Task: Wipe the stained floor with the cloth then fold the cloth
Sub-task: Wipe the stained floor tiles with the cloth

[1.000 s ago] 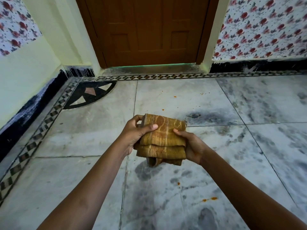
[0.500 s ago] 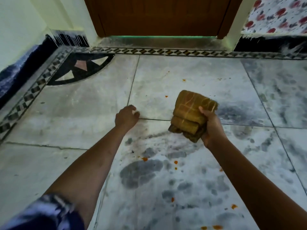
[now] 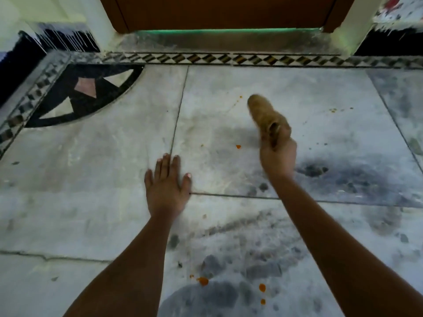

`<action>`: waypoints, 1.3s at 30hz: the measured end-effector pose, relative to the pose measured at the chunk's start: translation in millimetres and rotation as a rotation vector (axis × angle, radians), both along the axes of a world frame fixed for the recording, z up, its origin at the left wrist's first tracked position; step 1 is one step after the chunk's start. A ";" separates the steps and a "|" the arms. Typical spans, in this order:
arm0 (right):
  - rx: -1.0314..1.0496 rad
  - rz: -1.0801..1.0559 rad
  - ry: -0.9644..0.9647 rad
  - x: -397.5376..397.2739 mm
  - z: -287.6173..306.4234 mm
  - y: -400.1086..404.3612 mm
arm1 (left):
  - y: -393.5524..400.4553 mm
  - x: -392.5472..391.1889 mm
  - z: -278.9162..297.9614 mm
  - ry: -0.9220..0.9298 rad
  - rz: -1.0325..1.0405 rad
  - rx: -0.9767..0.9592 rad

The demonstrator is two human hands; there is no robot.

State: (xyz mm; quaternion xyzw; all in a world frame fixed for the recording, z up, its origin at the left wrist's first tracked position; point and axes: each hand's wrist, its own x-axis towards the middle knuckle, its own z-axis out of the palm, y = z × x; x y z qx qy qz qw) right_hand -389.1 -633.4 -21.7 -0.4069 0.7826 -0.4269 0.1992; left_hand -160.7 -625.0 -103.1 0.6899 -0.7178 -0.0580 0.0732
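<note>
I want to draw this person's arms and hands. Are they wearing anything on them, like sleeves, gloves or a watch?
No. Both forearms are bare as far as the picture shows, with no sleeve in view now. The left hand and the right hand have no gloves, and no watch, bracelet or ring shows, though the right hand is blurred. A pale nail shows on the left thumb.

cloth point(image 3: 267, 117): blurred; its folds and pattern cannot be made out
right hand point(image 3: 278, 156): smeared, fingers hidden beneath the bundle
door point(image 3: 219, 12): only the bottom strip shows, cut by the top edge
wallpaper point(image 3: 398, 5): a corner, blurred
both forearms: run off the bottom edge
orange specks point(image 3: 333, 109): too small to identify
</note>
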 end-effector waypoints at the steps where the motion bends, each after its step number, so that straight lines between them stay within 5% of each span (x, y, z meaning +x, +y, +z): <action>1: 0.060 0.063 0.078 6.3 -10.8 -5.1 | -1.0 -0.2 0.2 0.004 0.002 0.002; 8: 0.386 0.621 0.498 28.1 -36.3 -3.3 | -1.0 0.7 -0.5 0.050 0.036 0.001; 12: 0.265 0.632 0.613 4.8 -33.1 -21.2 | -2.3 0.0 -1.5 0.052 0.035 0.005; 16: 0.428 0.670 0.739 15.2 -57.4 -42.9 | -1.8 0.6 -3.6 0.036 0.027 0.007; 22: 0.272 0.912 0.728 51.8 -60.6 -34.9 | -2.4 1.0 -1.5 0.025 0.005 0.003; 26: 0.257 0.771 0.757 27.5 -69.7 8.8 | -1.5 0.6 0.7 0.046 0.024 0.000; 30: 0.369 0.626 0.685 42.3 -65.6 -38.5 | -2.6 1.2 -1.2 0.042 0.018 0.005; 36: 0.271 0.795 0.742 59.8 -65.5 -54.3 | -2.8 0.1 -2.0 0.039 0.020 -0.002; 39: 0.266 0.655 0.702 30.0 -69.5 -22.3 | -1.9 0.6 -1.2 0.063 0.023 -0.008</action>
